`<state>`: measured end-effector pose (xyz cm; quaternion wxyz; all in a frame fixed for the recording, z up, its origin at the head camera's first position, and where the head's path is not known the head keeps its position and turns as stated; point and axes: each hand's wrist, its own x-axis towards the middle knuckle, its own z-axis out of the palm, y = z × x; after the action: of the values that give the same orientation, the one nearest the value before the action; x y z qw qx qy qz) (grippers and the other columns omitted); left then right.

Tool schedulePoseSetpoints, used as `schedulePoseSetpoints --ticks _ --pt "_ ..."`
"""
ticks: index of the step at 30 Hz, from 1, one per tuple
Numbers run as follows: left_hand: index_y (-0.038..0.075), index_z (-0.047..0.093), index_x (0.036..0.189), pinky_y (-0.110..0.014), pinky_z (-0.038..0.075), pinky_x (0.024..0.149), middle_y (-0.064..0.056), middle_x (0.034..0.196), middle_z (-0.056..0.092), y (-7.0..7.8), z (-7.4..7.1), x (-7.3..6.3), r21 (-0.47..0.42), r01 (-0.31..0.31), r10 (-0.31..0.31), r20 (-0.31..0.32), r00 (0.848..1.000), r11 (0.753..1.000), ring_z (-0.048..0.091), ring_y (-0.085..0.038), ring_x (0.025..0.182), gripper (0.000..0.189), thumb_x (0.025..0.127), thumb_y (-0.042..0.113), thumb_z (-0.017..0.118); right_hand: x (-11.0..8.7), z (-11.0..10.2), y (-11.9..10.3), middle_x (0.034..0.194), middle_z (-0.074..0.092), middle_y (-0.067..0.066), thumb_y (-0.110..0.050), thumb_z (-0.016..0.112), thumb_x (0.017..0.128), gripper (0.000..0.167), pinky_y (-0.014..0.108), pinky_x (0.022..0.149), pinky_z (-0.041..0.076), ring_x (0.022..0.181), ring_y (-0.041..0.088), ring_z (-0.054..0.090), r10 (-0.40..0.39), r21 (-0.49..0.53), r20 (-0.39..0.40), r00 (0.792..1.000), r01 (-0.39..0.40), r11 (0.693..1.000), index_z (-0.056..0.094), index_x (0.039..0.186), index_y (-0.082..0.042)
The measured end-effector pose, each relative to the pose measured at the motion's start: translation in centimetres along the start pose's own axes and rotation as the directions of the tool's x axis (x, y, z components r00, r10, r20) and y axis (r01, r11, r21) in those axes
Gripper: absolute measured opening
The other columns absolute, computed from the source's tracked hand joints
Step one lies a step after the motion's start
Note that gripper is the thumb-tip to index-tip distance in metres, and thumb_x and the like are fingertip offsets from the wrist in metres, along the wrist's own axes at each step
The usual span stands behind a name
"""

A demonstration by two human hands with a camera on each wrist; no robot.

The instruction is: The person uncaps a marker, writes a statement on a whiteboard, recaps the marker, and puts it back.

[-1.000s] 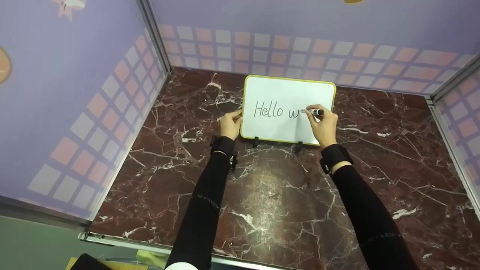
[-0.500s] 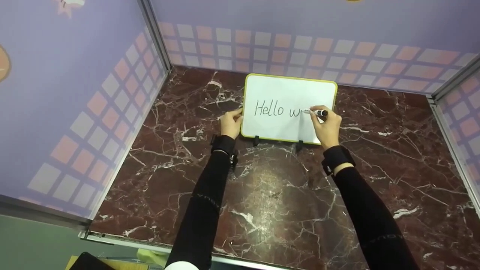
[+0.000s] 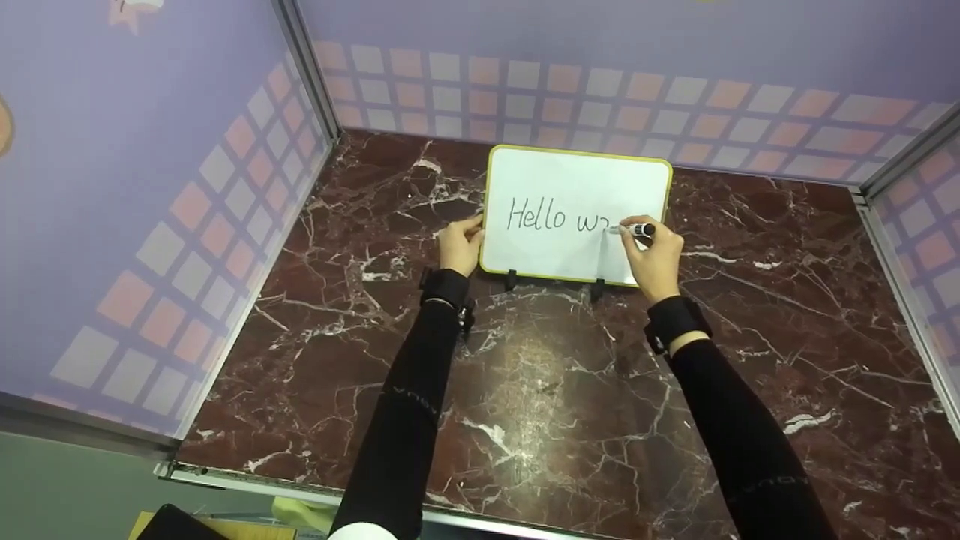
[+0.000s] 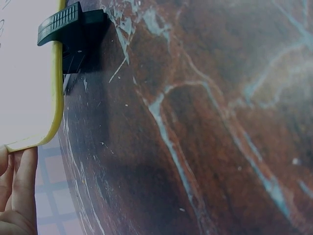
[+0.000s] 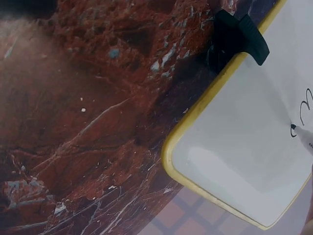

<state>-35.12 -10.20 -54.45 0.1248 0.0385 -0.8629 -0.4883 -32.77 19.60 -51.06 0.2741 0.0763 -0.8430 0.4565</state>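
Observation:
A whiteboard [image 3: 551,251] with a yellow rim leans upright on black feet, bearing the black handwriting "Hello w" and part of a further letter. My right hand [image 3: 656,259] pinches a marker [image 3: 637,229] between thumb and fingers. In the right wrist view the marker's dark tip [image 5: 293,127] touches the board at a curved stroke; little of that hand shows there. At the board's left edge, my left hand [image 3: 460,246] grips the rim between thumb and fingers. The left wrist view has its fingers [image 4: 24,186] against the yellow rim near a lower corner.
A dark red marbled table [image 3: 525,390] lies under the board. One black foot [image 4: 63,24] juts out from the lower rim. Purple panels with pink and white squares [image 3: 525,75] enclose the back and sides. Below the front edge sits a yellow-green item [image 3: 304,514].
The right hand with the marker has shifted slightly right and down across the board. A curved stroke has appeared after the "w". The left hand keeps its place on the rim.

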Motion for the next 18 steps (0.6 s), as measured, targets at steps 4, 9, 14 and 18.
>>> schedulePoseSetpoints --ticks 4,9,14,18 --pt "0.006 0.070 0.122 -0.035 0.056 0.087 -0.017 0.104 0.075 -0.1 0.0 0.0 -0.001 -0.008 0.008 -0.009 1.000 1.000 0.072 -0.028 0.094 0.032 0.090 0.004 0.069 0.2 0.3 -0.2 0.093 0.075 0.020 -0.006 0.070 0.090 0.012 0.041 0.087 0.058 0.092 0.027 0.072 -0.005 0.020 0.011 1.000 0.005 1.000 0.073 0.095 0.005" --pt "0.005 0.070 0.123 -0.035 0.056 0.088 -0.016 0.106 0.075 -0.1 0.0 0.0 -0.001 -0.008 0.008 -0.008 1.000 1.000 0.072 -0.028 0.096 0.033 0.090 0.003 0.069 0.8 0.8 -0.6 0.093 0.075 0.020 -0.006 0.071 0.089 0.012 0.041 0.086 0.059 0.091 0.028 0.072 0.000 0.031 -0.012 1.000 0.001 1.000 0.074 0.095 0.004" --pt "0.005 0.069 0.124 -0.036 0.055 0.087 -0.016 0.105 0.075 0.0 0.0 0.0 -0.007 -0.003 0.003 0.005 1.000 1.000 0.072 -0.028 0.095 0.033 0.091 0.004 0.068 1.1 0.8 -0.8 0.094 0.075 0.019 -0.006 0.071 0.089 0.011 0.034 0.086 0.059 0.090 0.022 0.071 0.021 0.024 -0.051 0.998 -0.020 1.000 0.074 0.095 0.003" --pt "0.006 0.069 0.124 -0.035 0.055 0.088 -0.015 0.104 0.076 0.0 -0.1 0.0 0.005 0.008 -0.008 0.010 1.000 1.000 0.072 -0.028 0.094 0.033 0.091 0.004 0.067 0.9 0.5 -0.6 0.094 0.075 0.020 -0.006 0.070 0.089 0.012 0.032 0.086 0.059 0.089 0.022 0.072 0.029 0.042 -0.081 0.996 -0.026 0.999 0.074 0.095 0.003"
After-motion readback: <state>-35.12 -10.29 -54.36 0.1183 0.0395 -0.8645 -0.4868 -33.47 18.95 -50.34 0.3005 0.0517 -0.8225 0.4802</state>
